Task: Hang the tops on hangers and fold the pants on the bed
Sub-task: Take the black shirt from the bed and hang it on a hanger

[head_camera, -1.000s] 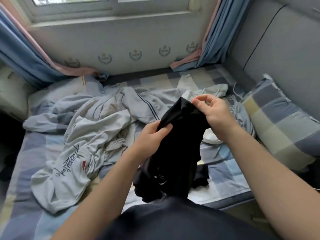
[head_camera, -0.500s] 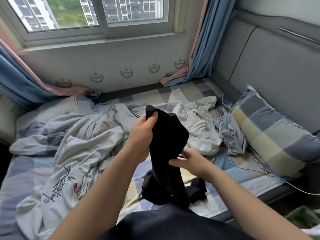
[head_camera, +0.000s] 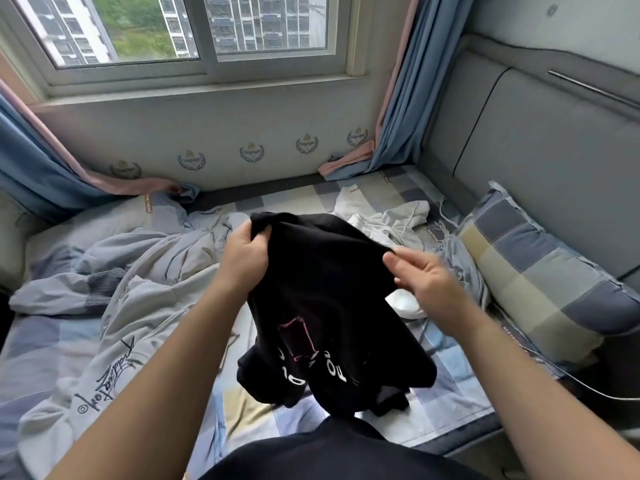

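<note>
A black top (head_camera: 329,299) with white lettering and a pink print hangs in the air above the bed (head_camera: 450,393). My left hand (head_camera: 244,252) grips its upper left edge. My right hand (head_camera: 420,280) pinches the upper right edge between thumb and fingers. The cloth is spread between the two hands and its lower part droops toward my lap. A pale grey garment (head_camera: 114,327) with a black script print lies crumpled on the left of the bed. A white hooded garment (head_camera: 388,221) lies behind the black top.
A checked pillow (head_camera: 540,282) leans on the grey padded headboard (head_camera: 540,157) at the right. Blue and pink curtains (head_camera: 394,126) hang beside the window (head_camera: 194,32). A thin white cable (head_camera: 588,386) trails off the bed's right edge. No hangers are in view.
My right hand moved from low on the bunched black top up to its upper right edge. The top now hangs spread wider, showing its print. The camera tilted up.
</note>
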